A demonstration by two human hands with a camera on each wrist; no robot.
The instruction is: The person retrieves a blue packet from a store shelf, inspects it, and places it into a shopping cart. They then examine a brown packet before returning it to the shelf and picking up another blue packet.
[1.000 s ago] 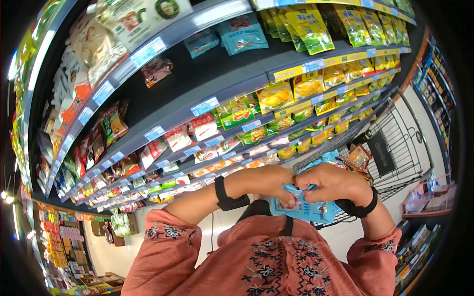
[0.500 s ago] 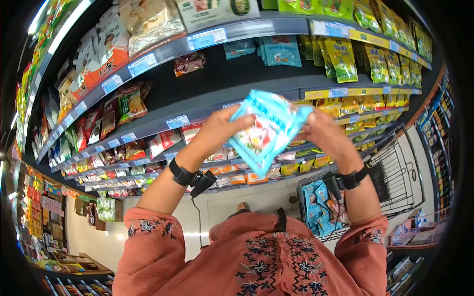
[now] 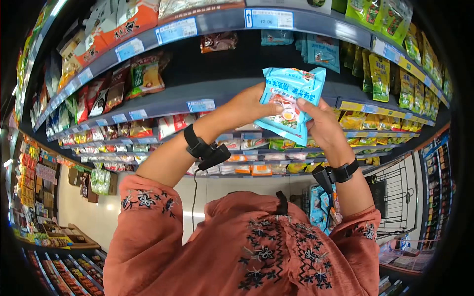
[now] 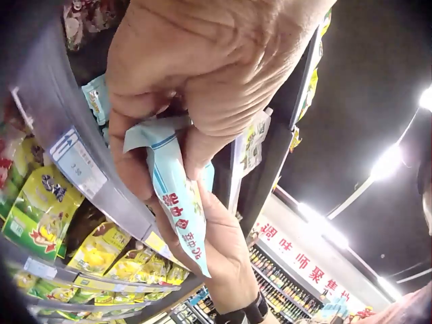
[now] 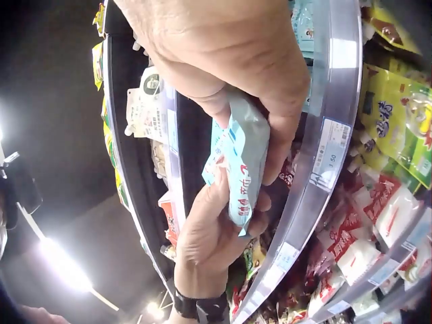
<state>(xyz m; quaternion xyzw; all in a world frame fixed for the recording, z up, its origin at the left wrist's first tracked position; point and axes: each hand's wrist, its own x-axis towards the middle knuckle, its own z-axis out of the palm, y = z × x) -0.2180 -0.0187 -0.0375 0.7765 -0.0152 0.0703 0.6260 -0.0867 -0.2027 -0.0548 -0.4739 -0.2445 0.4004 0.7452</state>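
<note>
The left hand (image 3: 244, 106) and right hand (image 3: 323, 123) grasp opposite edges of a light-blue, rectangular plastic packet (image 3: 292, 90) held between them, thumbs on its printed face. Bold blue Chinese lettering crosses it above a picture of food with egg; the brand is too small to read surely. Beyond the hands, a white paper price label (image 5: 329, 155) with blue print appears to read 3.50. Past the right hand, a white sign with red characters (image 4: 304, 260) begins 调味师. Below the right hand stands a black wire shopping cart (image 3: 397, 196).
</note>
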